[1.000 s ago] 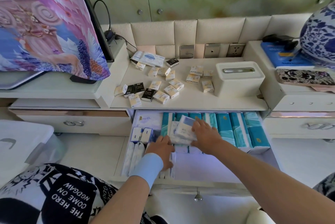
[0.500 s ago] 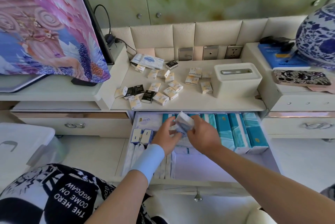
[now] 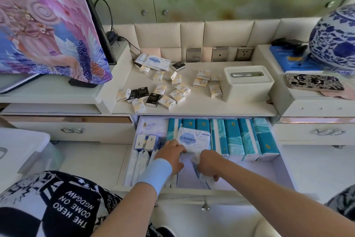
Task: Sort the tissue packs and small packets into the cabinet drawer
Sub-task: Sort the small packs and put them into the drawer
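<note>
Drawer stands pulled open below the worktop, where small packets lie scattered. My left hand, bent at the knuckles, touches the near left corner of a white tissue pack; whether it pinches it I cannot tell. That pack lies on top of the teal packs, its long axis across the drawer, slightly tilted. My right hand curls tight round a crumpled soft pack near the drawer's front. The teal packs stand in a row, long axes running front to back.
</note>
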Motion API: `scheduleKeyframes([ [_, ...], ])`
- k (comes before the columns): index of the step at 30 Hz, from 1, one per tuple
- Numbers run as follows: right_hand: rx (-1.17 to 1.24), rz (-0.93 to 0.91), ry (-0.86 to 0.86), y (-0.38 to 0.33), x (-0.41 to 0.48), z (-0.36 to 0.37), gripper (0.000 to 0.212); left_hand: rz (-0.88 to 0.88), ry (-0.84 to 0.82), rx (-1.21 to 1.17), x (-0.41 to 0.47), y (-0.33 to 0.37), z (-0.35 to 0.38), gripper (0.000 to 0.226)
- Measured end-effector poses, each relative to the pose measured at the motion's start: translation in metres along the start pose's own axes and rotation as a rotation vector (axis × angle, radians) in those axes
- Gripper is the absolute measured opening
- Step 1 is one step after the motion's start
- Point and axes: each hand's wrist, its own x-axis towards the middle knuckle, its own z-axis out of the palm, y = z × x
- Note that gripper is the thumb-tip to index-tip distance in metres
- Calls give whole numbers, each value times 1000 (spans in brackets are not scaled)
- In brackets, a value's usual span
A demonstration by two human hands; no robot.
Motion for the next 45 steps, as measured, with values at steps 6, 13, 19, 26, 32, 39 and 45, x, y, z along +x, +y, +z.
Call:
scheduleKeyframes([
  [6, 922, 191, -309, -23, 34, 38, 32, -12, -22, 48, -4, -3, 8, 56],
  [13, 887, 241, -418, -21, 34, 42, 23, 21, 26, -7, -12, -11, 11, 52],
  [19, 570, 83, -355, -35, 40, 41, 29, 84, 51, 74, -12, -13, 14, 57],
  [26, -203, -320, 70, -27, 21, 18, 25, 50, 36, 189, -8, -9, 13, 51],
  [32, -247, -399, 603, -8, 27, -13, 47, 4, 13, 207, -11, -5, 7, 53],
  [39, -393, -152, 445, 17, 24, 5, 71, 6, 8, 159, -16, 0, 2, 55],
  [45, -23, -150, 195, 0, 5, -7, 55, -61, 14, 94, -17, 6, -2, 48],
])
